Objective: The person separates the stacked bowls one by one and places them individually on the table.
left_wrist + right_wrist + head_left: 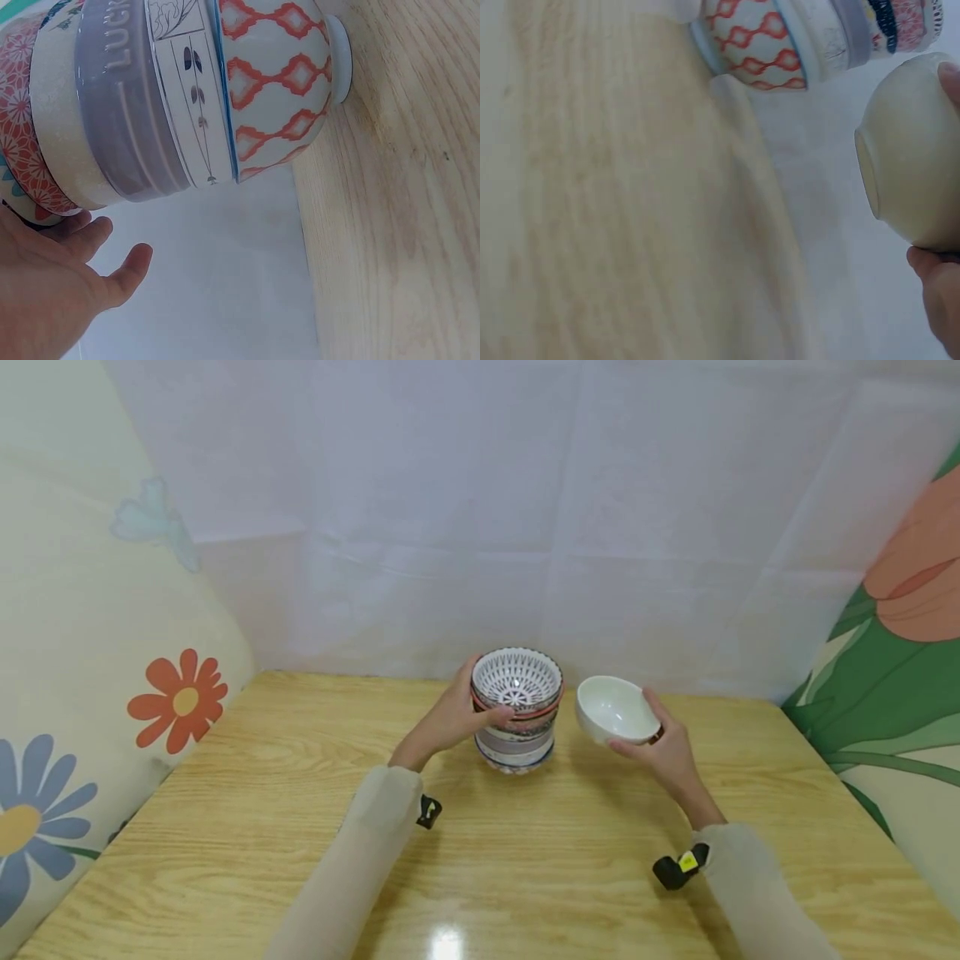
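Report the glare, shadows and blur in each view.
Head view: a bright glare spot on the tabletop at the bottom edge, soft shadows beside both sleeves; left wrist view: sharp enough to read raised letters on the grey bowl; right wrist view: hazier and softer, the wood grain washed out.

Long, plain sleeves [352, 864] in pale beige.
By each cuff [401, 781] sits a small black camera [670, 873]; the right one carries a bright yellow patch [687, 861].
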### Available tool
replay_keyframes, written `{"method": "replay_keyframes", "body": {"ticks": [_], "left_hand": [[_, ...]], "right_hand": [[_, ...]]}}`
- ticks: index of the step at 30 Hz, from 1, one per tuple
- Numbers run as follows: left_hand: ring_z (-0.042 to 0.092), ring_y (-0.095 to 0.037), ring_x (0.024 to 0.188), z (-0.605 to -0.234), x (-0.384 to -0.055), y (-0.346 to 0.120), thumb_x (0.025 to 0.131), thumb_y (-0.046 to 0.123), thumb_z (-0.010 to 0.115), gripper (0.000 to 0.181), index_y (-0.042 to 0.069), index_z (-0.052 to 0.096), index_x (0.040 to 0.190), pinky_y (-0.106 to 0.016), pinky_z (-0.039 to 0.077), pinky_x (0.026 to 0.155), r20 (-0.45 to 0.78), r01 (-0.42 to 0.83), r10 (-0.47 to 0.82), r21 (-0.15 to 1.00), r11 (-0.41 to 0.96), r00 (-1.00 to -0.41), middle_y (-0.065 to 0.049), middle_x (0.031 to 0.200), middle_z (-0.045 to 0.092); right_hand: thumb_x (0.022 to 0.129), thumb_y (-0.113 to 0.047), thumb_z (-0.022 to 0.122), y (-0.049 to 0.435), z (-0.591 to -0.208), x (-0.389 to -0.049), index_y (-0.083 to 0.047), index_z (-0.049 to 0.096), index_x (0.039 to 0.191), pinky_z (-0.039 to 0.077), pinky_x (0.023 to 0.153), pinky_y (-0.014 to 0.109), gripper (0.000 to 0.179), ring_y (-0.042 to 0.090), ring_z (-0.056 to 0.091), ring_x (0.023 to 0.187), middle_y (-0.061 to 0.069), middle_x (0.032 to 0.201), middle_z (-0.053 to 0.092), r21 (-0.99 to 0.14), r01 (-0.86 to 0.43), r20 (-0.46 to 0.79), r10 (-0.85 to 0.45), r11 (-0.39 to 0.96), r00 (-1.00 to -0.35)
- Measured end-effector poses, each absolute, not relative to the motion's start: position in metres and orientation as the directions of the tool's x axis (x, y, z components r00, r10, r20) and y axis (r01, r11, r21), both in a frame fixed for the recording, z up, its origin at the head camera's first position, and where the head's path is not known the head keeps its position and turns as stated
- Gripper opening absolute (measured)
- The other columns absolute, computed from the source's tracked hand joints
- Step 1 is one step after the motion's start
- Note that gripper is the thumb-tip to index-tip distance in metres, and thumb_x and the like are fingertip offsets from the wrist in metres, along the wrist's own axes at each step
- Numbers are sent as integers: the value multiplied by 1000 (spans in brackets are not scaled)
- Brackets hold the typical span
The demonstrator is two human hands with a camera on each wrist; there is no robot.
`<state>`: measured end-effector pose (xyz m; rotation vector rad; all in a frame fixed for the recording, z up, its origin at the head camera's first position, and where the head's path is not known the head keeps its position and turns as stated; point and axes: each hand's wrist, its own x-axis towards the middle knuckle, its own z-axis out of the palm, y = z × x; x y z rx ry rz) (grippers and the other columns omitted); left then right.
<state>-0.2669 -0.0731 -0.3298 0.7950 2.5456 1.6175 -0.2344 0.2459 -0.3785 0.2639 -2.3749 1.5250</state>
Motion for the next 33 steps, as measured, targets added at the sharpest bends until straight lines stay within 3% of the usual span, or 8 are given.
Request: {"method": "replay_keyframes", "body": {"ticks": [5, 8, 10, 12, 27, 33], "left_hand": [[39, -30, 134, -334, -270, -74, 83, 29, 74, 95, 14, 11, 152, -51, 34, 110, 245, 407, 429, 848, 339, -869, -14, 147, 34], [39, -29, 134, -334, -269, -73, 82, 32, 75, 97, 13, 11, 152, -50, 36, 109, 242, 405, 426, 845, 349, -872, -14, 147, 35], [39, -29, 134, -333, -268, -73, 81, 34, 75, 97, 15, 11, 152, -50, 36, 109, 237, 402, 426, 844, 355, -873, -13, 148, 34], [39, -29, 134, -333, -268, -73, 82, 35, 74, 98, 17, 10, 152, -50, 36, 109, 230, 396, 425, 845, 359, -875, -13, 148, 33], [41, -27, 133, -336, -270, -73, 80, 44, 74, 100, 16, 12, 152, -50, 38, 107, 242, 403, 431, 852, 335, -869, -11, 147, 34], [42, -28, 132, -336, -270, -73, 79, 45, 74, 101, 16, 11, 152, -51, 39, 106, 240, 395, 429, 861, 321, -871, -11, 145, 36]], "right_hand": [[73, -3, 80, 247, -394, -233, 7, 24, 148, 36, 93, 5, 94, 39, 42, 130, 29, 150, 30, -844, -280, 318, 5, 457, -948], [73, -5, 81, 247, -401, -233, 7, 23, 148, 38, 107, 26, 96, 40, 39, 132, 29, 151, 28, -841, -262, 294, -6, 473, -956], [72, -6, 82, 248, -405, -233, 7, 22, 148, 32, 112, 43, 97, 40, 36, 134, 28, 152, 26, -847, -249, 275, -15, 470, -961], [72, -6, 82, 248, -409, -234, 7, 20, 148, 27, 113, 50, 99, 41, 33, 136, 28, 153, 23, -857, -236, 254, -24, 459, -967], [70, -5, 83, 245, -423, -235, 0, 17, 151, 19, 116, 51, 105, 38, 26, 141, 22, 157, 18, -910, -194, 197, -29, 367, -980], [70, -6, 84, 244, -426, -234, 2, 18, 151, 19, 117, 51, 104, 40, 25, 141, 23, 156, 17, -894, -211, 212, -41, 396, -976]]}}
